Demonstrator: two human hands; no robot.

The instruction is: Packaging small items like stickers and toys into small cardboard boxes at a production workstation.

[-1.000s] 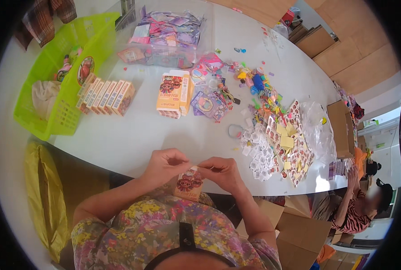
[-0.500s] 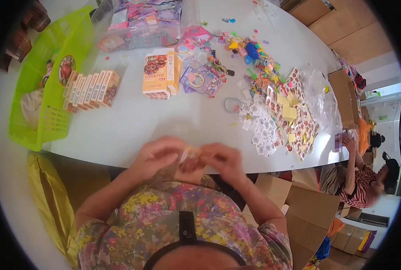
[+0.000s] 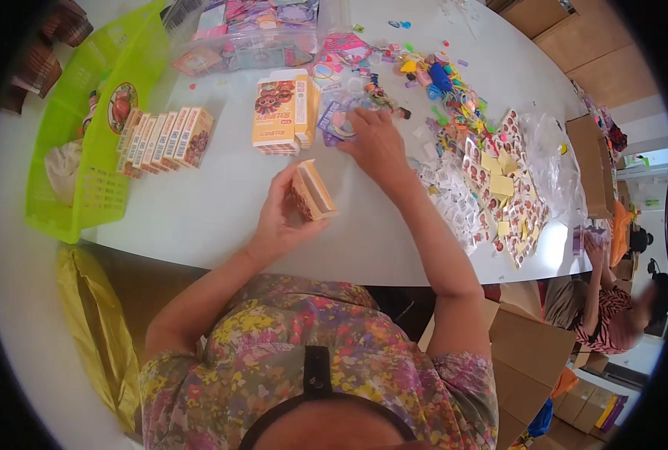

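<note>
My left hand [image 3: 277,223] is closed around a small orange cardboard box [image 3: 313,193], tilted above the table's near side, with a narrow open side showing. Farther forward, my right hand [image 3: 379,146] reaches onto a pile of purple picture packets [image 3: 335,121]. Its fingers and thumb bend over the top packet and hide part of it. Just left of that pile lies a stack of flat orange boxes [image 3: 281,112] with cartoon figures. Left of the stack, a row of several filled-out orange boxes [image 3: 170,139] leans together.
A green plastic basket [image 3: 86,157] stands at the left. A clear bin [image 3: 259,45] of packets is at the back. Small colourful toys [image 3: 440,79], white slips [image 3: 454,202], sticker sheets [image 3: 525,217] and a clear bag [image 3: 551,165] cover the right. Another person [image 3: 611,307] sits far right.
My hands were together near my body on the small box. My left hand has moved forward with it; my right has let go and reached out to the purple packets.
</note>
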